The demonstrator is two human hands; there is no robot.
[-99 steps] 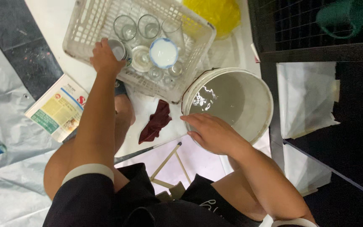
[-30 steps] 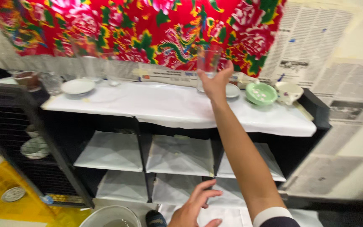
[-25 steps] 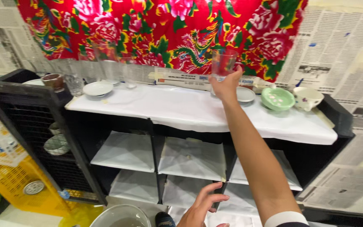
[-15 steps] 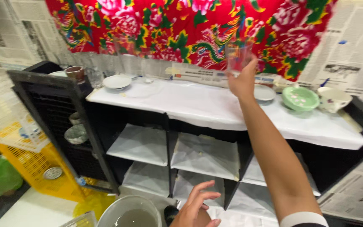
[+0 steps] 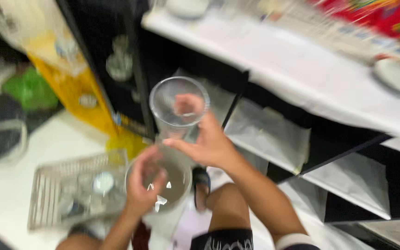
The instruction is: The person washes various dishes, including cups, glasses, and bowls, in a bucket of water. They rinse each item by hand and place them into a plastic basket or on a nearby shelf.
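Head view: right hand (image 5: 209, 146) grips a clear glass (image 5: 178, 109) (mouth toward the camera), while the left hand (image 5: 143, 185), at seven o'clock, hangs loosely curled over a grey bucket (image 5: 177, 185).

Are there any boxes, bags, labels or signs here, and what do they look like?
Yellow bag or sack: left of the black shelf, bright yellow with small round marks, blurred.
Printed paper strip: at the back of the white counter, pale with grey print, blurred.
No screens show.

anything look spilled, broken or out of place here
Nothing stands out. The right hand holds an intact clear glass above the white bucket; the picture is too blurred to judge finer damage.
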